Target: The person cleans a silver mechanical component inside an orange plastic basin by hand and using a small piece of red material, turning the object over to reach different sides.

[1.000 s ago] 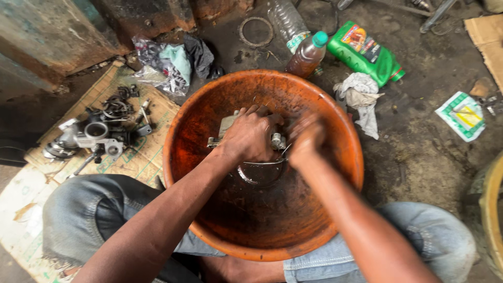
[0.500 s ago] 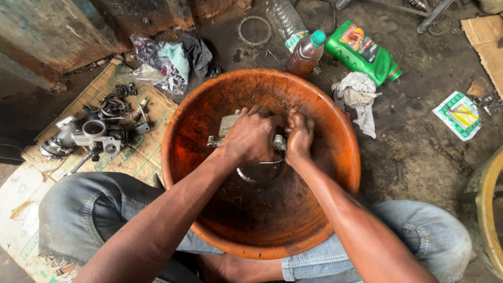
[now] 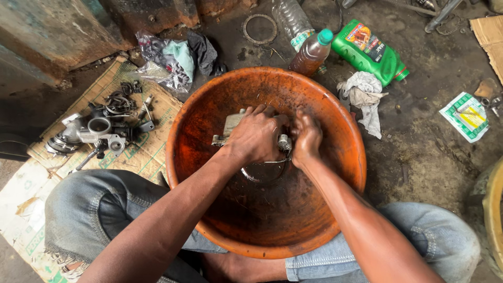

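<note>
A large orange basin [image 3: 335,120] sits on the ground between my knees. Over its middle, my left hand [image 3: 255,137] grips a small grey metal engine part [image 3: 229,126], most of it hidden under the fingers. My right hand [image 3: 306,137] is closed tight against the right side of the same part, beside a small metal fitting [image 3: 284,142]. A thin wire ring [image 3: 262,173] lies on the basin's dark wet bottom just below both hands.
Dismantled metal parts [image 3: 99,131] lie on flattened cardboard [image 3: 157,152] at left. Behind the basin stand a brown-liquid bottle [image 3: 312,52], a clear bottle [image 3: 291,18], a green oil jug [image 3: 369,50], a dirty rag [image 3: 364,97] and a metal ring [image 3: 260,29]. A paper packet [image 3: 466,116] lies right.
My right hand has moved left and closed in against the metal part beside my left hand. The left hand stays on the part.
</note>
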